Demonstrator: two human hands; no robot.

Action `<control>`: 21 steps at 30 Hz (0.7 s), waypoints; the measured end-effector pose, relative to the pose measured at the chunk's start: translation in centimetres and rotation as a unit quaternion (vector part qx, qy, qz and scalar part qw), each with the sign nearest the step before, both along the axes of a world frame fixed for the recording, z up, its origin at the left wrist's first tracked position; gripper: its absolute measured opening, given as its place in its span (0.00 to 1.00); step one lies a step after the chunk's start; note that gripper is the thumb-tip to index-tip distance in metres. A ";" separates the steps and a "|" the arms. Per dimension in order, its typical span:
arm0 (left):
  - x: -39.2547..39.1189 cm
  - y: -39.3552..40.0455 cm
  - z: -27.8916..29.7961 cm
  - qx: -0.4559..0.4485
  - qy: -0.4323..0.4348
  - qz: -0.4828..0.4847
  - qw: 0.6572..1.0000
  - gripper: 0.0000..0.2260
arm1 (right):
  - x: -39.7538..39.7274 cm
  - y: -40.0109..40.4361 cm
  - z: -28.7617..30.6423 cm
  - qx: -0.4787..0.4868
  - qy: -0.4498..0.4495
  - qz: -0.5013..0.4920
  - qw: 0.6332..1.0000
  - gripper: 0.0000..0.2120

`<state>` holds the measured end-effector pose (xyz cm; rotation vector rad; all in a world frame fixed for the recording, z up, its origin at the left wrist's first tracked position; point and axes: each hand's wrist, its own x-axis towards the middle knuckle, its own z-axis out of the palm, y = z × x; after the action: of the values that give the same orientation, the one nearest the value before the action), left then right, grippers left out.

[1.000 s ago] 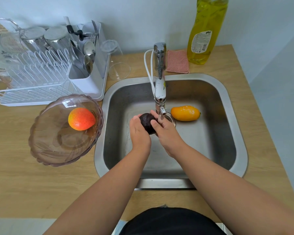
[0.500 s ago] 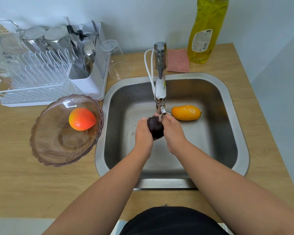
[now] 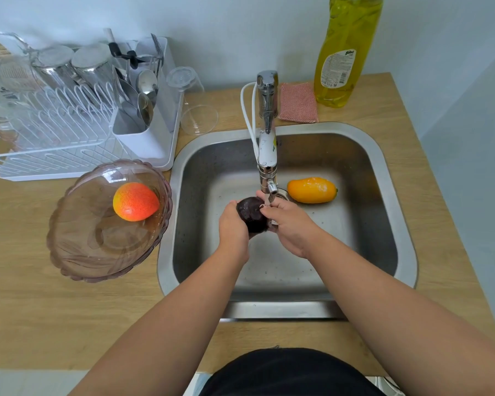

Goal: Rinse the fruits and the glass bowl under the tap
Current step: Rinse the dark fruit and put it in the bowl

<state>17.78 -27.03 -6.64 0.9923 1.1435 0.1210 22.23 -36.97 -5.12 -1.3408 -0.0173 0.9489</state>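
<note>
Head view. Holding a dark purple round fruit (image 3: 250, 214) in both hands, right under the end of the shiny metal tap (image 3: 267, 138), over the middle of the grey steel sink (image 3: 406, 224). Left hand (image 3: 233, 230) cupped on the left side of it, grip closed on the fruit. Right hand (image 3: 290, 227) wrapped on the right side, grip closed on it too, fingers (image 3: 265, 208) curled over the top.

1 second ago, held a little more to the left of the spout. Now slid in under it and turned a bit in the hands. Most likely rubbing it clean, so only partway through the washing.

Wet and bumpy-looking skin on the dark fruit, with small shiny spots. Too thin to see any water stream. Smooth, glossy orange-yellow oval fruit (image 3: 311, 190) lying on the sink floor, just beside the right hand. Red-and-orange speckled fruit (image 3: 135, 201) sitting inside the pinkish see-through glass bowl with a wavy rim (image 3: 69, 252), on the wooden surface (image 3: 26, 310) left of the sink. Not rinsed yet, by the look of it.
</note>
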 end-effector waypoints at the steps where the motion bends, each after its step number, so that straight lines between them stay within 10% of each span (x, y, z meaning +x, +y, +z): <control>1: 0.0 -0.1 0.2 0.013 0.001 -0.007 1.000 0.15 | 0.1 0.0 0.0 -0.006 -0.009 -0.001 1.000 0.14; 15: -0.7 -1.5 -0.1 0.196 -0.065 -0.104 0.973 0.19 | 0.4 1.6 -1.4 -0.087 -0.063 -0.161 0.981 0.08; 21: -0.8 -1.9 0.1 0.235 -0.105 -0.177 0.950 0.05 | -1.0 1.4 -1.2 -0.066 0.076 -0.124 0.987 0.17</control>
<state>16.98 -28.94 -6.51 1.5555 0.7368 0.2106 21.24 -35.53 -6.34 -1.3522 0.3278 0.8475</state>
